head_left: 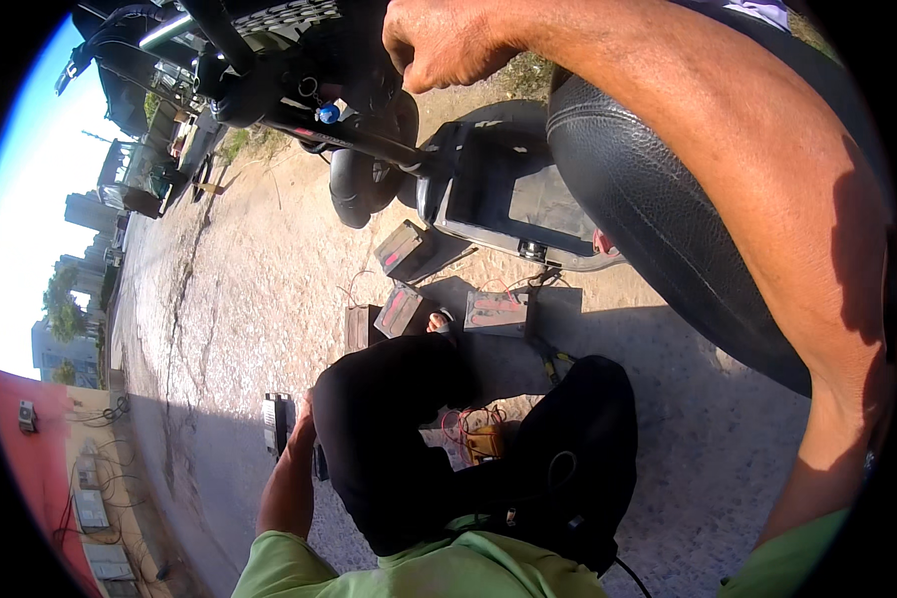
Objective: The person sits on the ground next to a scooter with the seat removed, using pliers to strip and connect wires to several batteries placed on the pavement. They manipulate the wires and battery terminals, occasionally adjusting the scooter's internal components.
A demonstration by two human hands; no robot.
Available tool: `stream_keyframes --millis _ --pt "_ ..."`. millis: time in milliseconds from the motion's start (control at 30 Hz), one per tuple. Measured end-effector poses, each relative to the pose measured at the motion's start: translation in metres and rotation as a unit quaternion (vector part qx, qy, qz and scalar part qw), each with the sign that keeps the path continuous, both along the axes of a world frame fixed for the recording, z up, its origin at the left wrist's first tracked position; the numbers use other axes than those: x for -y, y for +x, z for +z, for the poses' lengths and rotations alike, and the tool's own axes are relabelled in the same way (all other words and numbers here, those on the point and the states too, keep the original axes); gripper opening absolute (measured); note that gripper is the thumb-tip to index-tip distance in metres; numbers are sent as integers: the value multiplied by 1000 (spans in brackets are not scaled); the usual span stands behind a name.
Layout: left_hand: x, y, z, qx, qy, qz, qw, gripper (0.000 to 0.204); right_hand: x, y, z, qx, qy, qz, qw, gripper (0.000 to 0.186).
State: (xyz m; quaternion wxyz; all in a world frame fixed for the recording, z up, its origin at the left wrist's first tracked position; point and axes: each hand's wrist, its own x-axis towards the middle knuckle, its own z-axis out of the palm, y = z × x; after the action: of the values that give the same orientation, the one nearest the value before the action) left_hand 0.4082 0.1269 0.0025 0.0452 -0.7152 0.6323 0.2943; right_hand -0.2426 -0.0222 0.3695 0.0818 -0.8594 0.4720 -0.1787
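Nearest, the right forearm (713, 149) crossed above a scooter's black seat (658, 229), and the right hand (448, 45) was at the top edge with its fingers curled in; whether they gripped anything could not be told. Below were a green shirt (468, 568) and dark trousers (389, 419), the knees bent. A yellow meter (484, 445) with red and black leads sat between the legs. The left hand, partly hidden by the knee, was just beside a grey box (275, 424); I could not tell whether it held that box. Beyond the knees, a tool with yellow-and-black handles (551, 367) lay near four block-shaped batteries (496, 311) on the ground. Past them were the scooter's footboard (553, 204) and a blue key fob (327, 114). Farther off, cracked paving (229, 269) stretched toward buildings (92, 212).
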Motion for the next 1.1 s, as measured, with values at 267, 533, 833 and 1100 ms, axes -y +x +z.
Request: stream_keyframes --millis 267,533,833,1100 --pt "-74 -68 41 7 31 132 991 50 -32 0 32 -3 19 -6 1000 27" --pt "-101 -92 -7 -29 31 181 983 51 -24 -3 33 -26 10 2 1000 32" --pt "-155 -86 -6 -47 34 211 976 52 -19 1 8 -47 18 0 999 39" --pt "-206 -75 2 -31 37 255 966 53 -39 11 6 -20 85 -36 995 32"
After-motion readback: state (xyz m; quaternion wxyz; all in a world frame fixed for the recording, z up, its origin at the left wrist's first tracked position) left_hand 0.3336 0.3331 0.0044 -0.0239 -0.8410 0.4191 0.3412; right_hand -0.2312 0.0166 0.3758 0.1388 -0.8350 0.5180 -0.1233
